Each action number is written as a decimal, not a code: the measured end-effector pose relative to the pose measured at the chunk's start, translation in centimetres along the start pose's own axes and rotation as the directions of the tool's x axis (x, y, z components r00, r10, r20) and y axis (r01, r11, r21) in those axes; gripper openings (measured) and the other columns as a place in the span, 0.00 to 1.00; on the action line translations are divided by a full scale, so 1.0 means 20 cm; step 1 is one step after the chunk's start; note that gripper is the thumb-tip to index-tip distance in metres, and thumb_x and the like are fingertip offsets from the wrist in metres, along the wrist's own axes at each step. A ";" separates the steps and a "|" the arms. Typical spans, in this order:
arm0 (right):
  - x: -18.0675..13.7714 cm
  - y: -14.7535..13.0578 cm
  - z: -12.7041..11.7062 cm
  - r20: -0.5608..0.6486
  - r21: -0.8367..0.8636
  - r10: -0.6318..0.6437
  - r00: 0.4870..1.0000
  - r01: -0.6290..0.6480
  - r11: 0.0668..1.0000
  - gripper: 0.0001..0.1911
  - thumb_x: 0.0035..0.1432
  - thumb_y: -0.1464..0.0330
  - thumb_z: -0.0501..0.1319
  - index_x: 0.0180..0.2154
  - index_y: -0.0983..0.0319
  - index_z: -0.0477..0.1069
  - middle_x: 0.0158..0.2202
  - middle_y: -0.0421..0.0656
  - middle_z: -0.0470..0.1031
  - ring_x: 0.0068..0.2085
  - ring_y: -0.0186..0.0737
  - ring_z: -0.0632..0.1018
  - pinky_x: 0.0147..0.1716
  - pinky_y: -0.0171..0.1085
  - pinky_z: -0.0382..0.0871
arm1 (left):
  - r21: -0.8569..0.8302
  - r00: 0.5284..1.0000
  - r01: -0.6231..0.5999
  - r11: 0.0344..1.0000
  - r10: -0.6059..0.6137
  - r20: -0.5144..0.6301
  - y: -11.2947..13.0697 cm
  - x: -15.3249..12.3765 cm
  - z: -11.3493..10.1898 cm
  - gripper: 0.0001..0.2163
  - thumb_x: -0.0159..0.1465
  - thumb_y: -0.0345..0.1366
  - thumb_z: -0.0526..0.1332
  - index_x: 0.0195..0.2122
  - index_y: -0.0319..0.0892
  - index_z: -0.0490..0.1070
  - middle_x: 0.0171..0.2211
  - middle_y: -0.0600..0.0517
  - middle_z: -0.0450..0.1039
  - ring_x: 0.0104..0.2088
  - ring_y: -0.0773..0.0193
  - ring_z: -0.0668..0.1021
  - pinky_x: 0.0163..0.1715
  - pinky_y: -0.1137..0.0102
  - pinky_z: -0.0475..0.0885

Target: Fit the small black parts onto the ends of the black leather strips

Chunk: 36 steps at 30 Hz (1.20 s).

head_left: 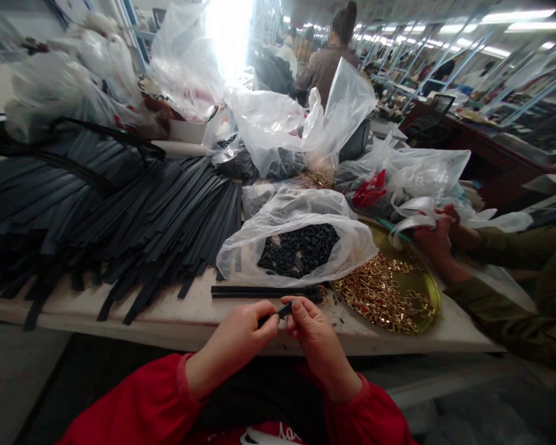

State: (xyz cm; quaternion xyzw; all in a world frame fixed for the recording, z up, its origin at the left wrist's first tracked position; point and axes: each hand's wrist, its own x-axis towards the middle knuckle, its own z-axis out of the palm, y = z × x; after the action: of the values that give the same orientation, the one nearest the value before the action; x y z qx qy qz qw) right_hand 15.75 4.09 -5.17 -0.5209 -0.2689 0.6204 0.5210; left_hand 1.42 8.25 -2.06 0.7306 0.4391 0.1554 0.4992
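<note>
- A crowded workshop: a pale surface (185, 312) runs across in front of the hands, heaped with goods, under rows of ceiling lights; the far end is washed out by glare.
- The left hand (238, 337) and right hand (312, 337) meet just short of the surface's near edge, both pinching a small black piece (278, 312) between thumb and fingertips. Most of it is hidden by the fingers, so its shape is hard to make out.
- Red sleeves (143, 405) cover both forearms.
- Just beyond the hands lies a black strap (259, 290), flat on the surface.
- Behind that, an open clear bag (296, 247) holds small black parts, too fine to tell apart.
- To the right of the hands sits a round gold tray (429, 290) of gold-coloured metal fittings.
- To the left and beyond, a big fan of black strips (120, 210), some hanging over the edge.
- Further right, another person's hands (438, 238), in olive sleeves, grip a white bag; the body is cut off by the frame.
- More plastic bags (278, 136) pile up behind, contents mostly obscured.
</note>
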 end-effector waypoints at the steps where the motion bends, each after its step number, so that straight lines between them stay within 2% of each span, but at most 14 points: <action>1: 0.00 0.01 0.00 0.000 0.003 -0.001 1.000 0.001 1.000 0.19 0.53 0.55 0.57 0.37 0.63 0.69 0.19 0.35 0.64 0.20 0.27 0.63 0.21 0.30 0.55 | 0.000 1.000 0.000 1.000 0.000 -0.001 0.00 0.00 0.00 0.11 0.60 0.37 0.50 0.24 0.41 0.66 0.20 0.60 0.62 0.24 0.71 0.65 0.23 0.75 0.54; 5: 0.00 0.03 0.00 -0.047 -0.120 -0.105 0.993 0.099 0.988 0.18 0.54 0.55 0.55 0.39 0.62 0.67 0.20 0.36 0.67 0.22 0.29 0.66 0.23 0.31 0.60 | 0.037 1.000 0.012 0.999 -0.012 -0.015 -0.01 0.00 0.01 0.11 0.60 0.38 0.50 0.24 0.41 0.67 0.20 0.59 0.63 0.23 0.71 0.65 0.23 0.75 0.53; 8: -0.01 0.05 0.00 -0.070 -0.146 -0.143 0.987 0.131 0.981 0.15 0.53 0.56 0.57 0.35 0.60 0.63 0.20 0.35 0.68 0.22 0.30 0.67 0.23 0.31 0.61 | 0.057 0.999 0.029 0.998 -0.028 -0.018 -0.02 0.01 0.02 0.11 0.59 0.37 0.50 0.22 0.41 0.64 0.19 0.60 0.59 0.22 0.72 0.63 0.22 0.75 0.52; 13: -0.03 0.06 0.00 -0.033 -0.081 -0.092 0.995 0.089 0.993 0.13 0.54 0.58 0.57 0.30 0.60 0.60 0.21 0.35 0.68 0.23 0.29 0.68 0.24 0.30 0.61 | 0.080 1.000 0.020 0.997 -0.018 -0.024 -0.03 0.00 0.02 0.11 0.60 0.37 0.50 0.22 0.41 0.64 0.19 0.59 0.60 0.22 0.71 0.64 0.22 0.74 0.52; 15: -0.03 0.05 -0.01 -0.013 -0.014 -0.050 0.999 0.050 0.999 0.12 0.52 0.60 0.59 0.30 0.60 0.59 0.21 0.34 0.68 0.23 0.29 0.67 0.24 0.30 0.61 | 0.090 1.000 0.011 0.996 -0.009 -0.020 -0.02 0.00 0.02 0.12 0.60 0.37 0.49 0.22 0.41 0.64 0.19 0.59 0.60 0.22 0.71 0.64 0.22 0.74 0.53; 19: -0.04 0.03 -0.01 0.090 0.131 0.061 0.994 -0.073 0.989 0.13 0.52 0.60 0.59 0.36 0.60 0.61 0.19 0.33 0.65 0.21 0.27 0.64 0.22 0.28 0.57 | 0.007 0.998 -0.030 1.000 0.029 0.062 -0.01 0.00 0.01 0.12 0.61 0.39 0.49 0.24 0.41 0.65 0.21 0.59 0.62 0.24 0.70 0.66 0.23 0.75 0.55; 22: -0.04 0.03 -0.01 0.115 0.120 0.062 0.991 -0.076 0.990 0.11 0.51 0.62 0.61 0.33 0.61 0.62 0.18 0.32 0.63 0.20 0.27 0.62 0.21 0.29 0.54 | -0.030 0.998 -0.024 0.999 0.026 0.064 0.00 -0.01 0.00 0.13 0.61 0.40 0.49 0.24 0.41 0.66 0.22 0.58 0.65 0.25 0.70 0.67 0.24 0.75 0.57; 25: -0.03 0.04 -0.01 0.039 0.090 0.025 0.999 -0.028 0.996 0.10 0.51 0.62 0.61 0.29 0.61 0.63 0.18 0.32 0.61 0.20 0.26 0.61 0.21 0.29 0.53 | -0.107 0.997 -0.002 0.994 0.009 0.071 -0.02 -0.01 0.00 0.07 0.60 0.37 0.52 0.35 0.41 0.67 0.26 0.56 0.69 0.26 0.69 0.69 0.26 0.75 0.61; 28: -0.04 0.05 0.00 -0.010 0.028 -0.020 1.000 0.021 0.999 0.10 0.51 0.62 0.61 0.29 0.61 0.63 0.19 0.32 0.62 0.21 0.26 0.62 0.22 0.29 0.54 | -0.206 0.997 0.050 0.977 -0.036 0.072 -0.03 -0.01 -0.01 0.13 0.58 0.32 0.52 0.44 0.41 0.60 0.25 0.58 0.69 0.24 0.70 0.69 0.24 0.75 0.62; 30: -0.06 0.05 0.01 0.016 -0.039 -0.058 0.998 0.059 0.997 0.11 0.51 0.61 0.61 0.30 0.61 0.64 0.21 0.34 0.65 0.23 0.27 0.64 0.23 0.29 0.57 | -0.249 0.997 0.075 0.966 -0.065 0.047 -0.04 -0.01 -0.01 0.10 0.58 0.32 0.51 0.42 0.41 0.59 0.22 0.59 0.67 0.22 0.71 0.68 0.22 0.76 0.62; 32: -0.08 0.05 0.02 0.059 -0.056 -0.102 0.993 0.106 0.993 0.13 0.54 0.57 0.56 0.31 0.61 0.65 0.24 0.37 0.68 0.25 0.30 0.67 0.26 0.31 0.60 | -0.278 0.996 0.086 0.957 -0.082 0.025 -0.05 -0.02 0.00 0.07 0.57 0.33 0.52 0.38 0.41 0.59 0.22 0.59 0.66 0.21 0.71 0.68 0.20 0.77 0.63; 34: -0.10 0.05 0.02 0.080 -0.005 -0.109 0.991 0.110 0.994 0.18 0.58 0.54 0.49 0.32 0.62 0.66 0.24 0.40 0.70 0.27 0.33 0.69 0.28 0.33 0.61 | -0.292 0.995 0.103 0.951 -0.098 0.033 -0.05 -0.02 0.00 0.06 0.57 0.34 0.53 0.35 0.42 0.59 0.22 0.59 0.66 0.20 0.71 0.69 0.19 0.77 0.63; 36: -0.11 0.04 0.01 0.104 0.102 -0.045 0.994 0.035 0.994 0.19 0.58 0.54 0.49 0.32 0.62 0.67 0.22 0.39 0.69 0.25 0.32 0.68 0.26 0.33 0.61 | -0.276 0.994 0.111 0.955 -0.106 0.036 -0.04 -0.04 0.00 0.05 0.57 0.36 0.54 0.33 0.42 0.59 0.23 0.59 0.66 0.21 0.71 0.69 0.18 0.77 0.64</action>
State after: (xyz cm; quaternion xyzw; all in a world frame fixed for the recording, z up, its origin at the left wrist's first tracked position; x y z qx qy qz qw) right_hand 15.01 1.87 -5.02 -0.4552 -0.2753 0.6491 0.5437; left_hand 0.61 7.75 -2.53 0.6298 0.4472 0.1801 0.6090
